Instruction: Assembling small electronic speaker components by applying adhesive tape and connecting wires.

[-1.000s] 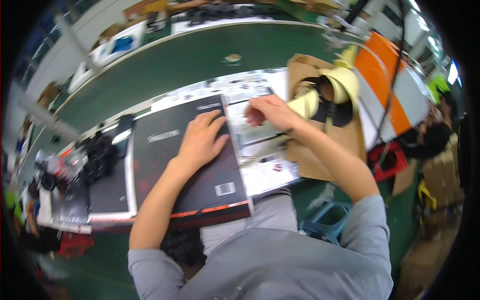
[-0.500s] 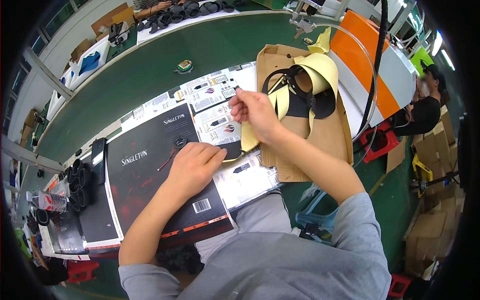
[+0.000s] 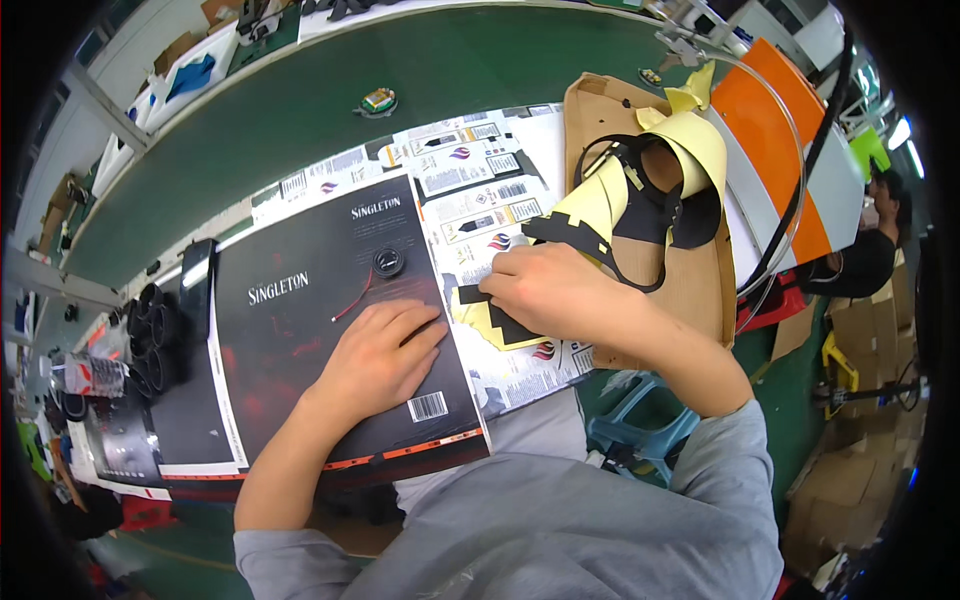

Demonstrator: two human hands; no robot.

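Plastic bottle (image 3: 90, 375): clear, far left; standing or lying, cannot tell.
Black parts (image 3: 150, 340): round-edged, bunched just beside the bottle.
Phone (image 3: 198, 278): black, flat, long and narrow, near the board's left edge.
Board (image 3: 255, 400): black, printed, red-flecked; orange strip along the near edge, barcode at near right.
Left hand (image 3: 375, 360): palm down on the board's right half; fingers extended, slightly bent, a small gap between some; holding nothing that shows.
Small part (image 3: 378, 101): green and gold, on the green counter (image 3: 250, 150), beyond the board.
Disc (image 3: 387, 262): black, round, red lead running toward the near left; on the board, just beyond the left hand.
Printed sheets (image 3: 465, 190): white with coloured marks, right of the board and along its far edge.
Yellow-black piece (image 3: 478, 318): flat, on the printed sheets just right of the board, partly under the right hand.
Right hand (image 3: 560, 290): back upward, over the yellow-black piece; fingers curled, tips mostly hidden; whether closed on it, cannot tell.
Carton (image 3: 700, 320): brown, shallow, open, right of the right hand.
Yellow sheet (image 3: 700, 150): curled, with black cut strips, in the carton.
Blue stool (image 3: 645, 420): below the carton.
Machine (image 3: 770, 110): orange and grey, beyond the carton at right.
Co-worker (image 3: 860, 255): black top, far right.
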